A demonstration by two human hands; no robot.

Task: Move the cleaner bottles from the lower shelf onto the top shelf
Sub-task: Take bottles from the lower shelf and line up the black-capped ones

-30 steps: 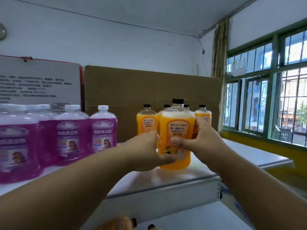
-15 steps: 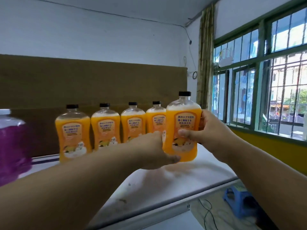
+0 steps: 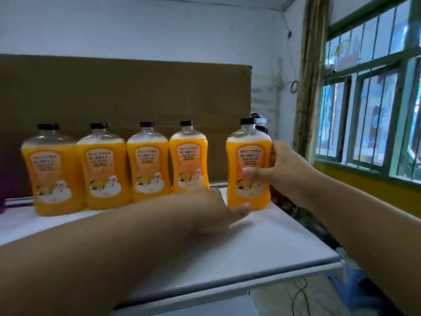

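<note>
Orange liquid fills the bottle point(image 3: 248, 165) that we hold upright at the right end of the top shelf point(image 3: 262, 245), its base down on the white shelf, or so it looks. Our right hand point(image 3: 279, 172) wraps its right side, thumb across the label and fingers behind. Our left hand point(image 3: 213, 209) lies low in front, its thumb touching the bottle's base; the fingers are hidden behind the hand, so we cannot tell how far they are curled.

To the left stand four more orange bottles in a row, all with black caps: first bottle point(image 3: 51, 169) at the far left, second bottle point(image 3: 103, 167), third bottle point(image 3: 149, 163), fourth bottle point(image 3: 189, 158). The first three stand close together; a clear gap separates the fourth from the one we hold. Each carries a label with Japanese script and a small cartoon figure.

Behind the row leans a brown cardboard sheet point(image 3: 125, 92) against the white wall. A purple sliver point(image 3: 2, 190) shows at the left edge. A curtain point(image 3: 312, 76) hangs beside the green-framed window point(image 3: 373, 103) on the right.
</note>
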